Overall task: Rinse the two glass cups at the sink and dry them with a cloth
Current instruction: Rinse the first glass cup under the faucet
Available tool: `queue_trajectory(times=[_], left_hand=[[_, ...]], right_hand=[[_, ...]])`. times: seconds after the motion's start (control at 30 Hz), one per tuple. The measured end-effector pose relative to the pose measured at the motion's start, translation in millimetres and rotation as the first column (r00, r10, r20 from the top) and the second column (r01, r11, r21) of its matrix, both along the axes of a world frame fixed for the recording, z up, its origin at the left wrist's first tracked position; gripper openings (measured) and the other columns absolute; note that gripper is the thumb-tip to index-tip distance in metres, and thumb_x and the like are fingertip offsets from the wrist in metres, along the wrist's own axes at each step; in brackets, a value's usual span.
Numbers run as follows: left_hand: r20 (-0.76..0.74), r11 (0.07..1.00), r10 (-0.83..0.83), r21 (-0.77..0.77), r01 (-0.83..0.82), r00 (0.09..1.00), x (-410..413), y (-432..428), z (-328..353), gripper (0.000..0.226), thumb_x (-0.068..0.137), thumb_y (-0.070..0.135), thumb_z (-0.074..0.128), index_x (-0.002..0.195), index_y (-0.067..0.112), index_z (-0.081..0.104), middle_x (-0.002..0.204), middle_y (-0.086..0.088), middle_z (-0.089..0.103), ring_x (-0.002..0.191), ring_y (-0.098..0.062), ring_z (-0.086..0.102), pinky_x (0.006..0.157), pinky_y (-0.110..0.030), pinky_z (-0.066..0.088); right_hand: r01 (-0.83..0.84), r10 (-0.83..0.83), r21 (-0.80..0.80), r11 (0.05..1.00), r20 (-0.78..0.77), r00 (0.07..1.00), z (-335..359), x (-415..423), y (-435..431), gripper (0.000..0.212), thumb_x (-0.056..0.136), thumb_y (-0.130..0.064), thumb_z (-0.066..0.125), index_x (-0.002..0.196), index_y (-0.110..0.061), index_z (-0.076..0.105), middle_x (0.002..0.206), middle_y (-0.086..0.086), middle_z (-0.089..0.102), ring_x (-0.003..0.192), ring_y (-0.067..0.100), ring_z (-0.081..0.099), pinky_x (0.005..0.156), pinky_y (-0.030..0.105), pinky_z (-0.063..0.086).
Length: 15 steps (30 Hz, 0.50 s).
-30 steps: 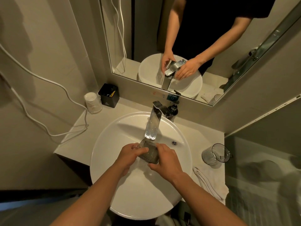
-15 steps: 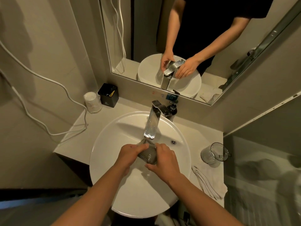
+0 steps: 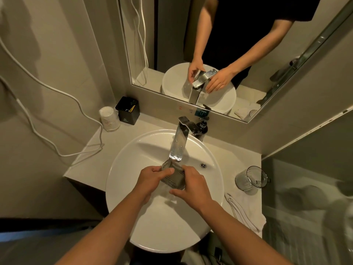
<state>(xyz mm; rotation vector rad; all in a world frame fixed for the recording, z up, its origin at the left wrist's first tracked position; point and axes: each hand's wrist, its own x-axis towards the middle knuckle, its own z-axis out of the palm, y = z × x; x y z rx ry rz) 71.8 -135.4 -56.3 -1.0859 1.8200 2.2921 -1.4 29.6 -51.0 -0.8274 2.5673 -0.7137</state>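
Observation:
A ribbed glass cup (image 3: 174, 177) is held on its side over the round white sink (image 3: 133, 222), just below the spout of the chrome tap (image 3: 178, 146). My left hand (image 3: 152, 178) grips its left end, thumb across the top. My right hand (image 3: 193, 188) wraps its right side and underside. The second glass cup (image 3: 250, 179) lies tilted on the counter to the right of the sink. A white cloth (image 3: 246, 213) lies crumpled on the counter just in front of that cup.
A black box (image 3: 128, 110) and a wrapped paper cup (image 3: 108, 118) stand at the counter's back left. White cables (image 3: 63, 144) trail over the left edge. A dark soap bottle (image 3: 203, 128) stands behind the tap. A mirror (image 3: 219, 44) hangs above; a glass partition (image 3: 309, 207) closes the right.
Both hands have turned the cup slightly under the spout; my left thumb has slid further across its top. The second cup and the cloth have not moved.

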Motion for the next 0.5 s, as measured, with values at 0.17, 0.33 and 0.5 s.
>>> queue_trajectory(times=[0.17, 0.33, 0.5], left_hand=[[0.013, 0.996, -0.086, 0.022, 0.086, 0.996, 4, -7, -4, 0.026, 0.079, 0.037, 0.086, 0.081, 0.012, 0.076, 0.071, 0.005, 0.072, 0.065, -0.003, 0.062, 0.075, -0.029, 0.046], [-0.056, 0.985, -0.161, 0.057, 0.164, 0.985, 9, -16, -2, 0.047, 0.070, 0.042, 0.087, 0.102, 0.008, 0.079, 0.105, -0.020, 0.077, 0.095, -0.023, 0.072, 0.100, -0.043, 0.053], [-0.058, 0.998, -0.024, 0.063, 0.028, 0.998, 3, -8, 0, 0.026, 0.079, 0.033, 0.085, 0.088, 0.008, 0.082, 0.090, -0.012, 0.080, 0.082, -0.017, 0.073, 0.085, -0.034, 0.055]], right_hand=[[0.018, -0.013, -0.035, 0.999, 0.144, 0.989, 2, -7, 0, 0.082, 0.066, -0.052, 0.089, 0.136, -0.030, 0.054, 0.122, -0.003, 0.061, 0.109, 0.015, 0.059, 0.093, 0.030, 0.049], [-0.021, 0.042, -0.074, 0.997, 0.300, 0.953, 10, -21, 4, 0.079, 0.068, -0.044, 0.092, 0.137, -0.024, 0.059, 0.124, -0.002, 0.062, 0.113, 0.016, 0.060, 0.095, 0.027, 0.048], [0.011, 0.018, -0.105, 0.994, 0.267, 0.964, 13, -18, 2, 0.081, 0.072, -0.044, 0.090, 0.142, -0.025, 0.053, 0.125, -0.012, 0.054, 0.116, 0.007, 0.052, 0.096, 0.020, 0.039]])
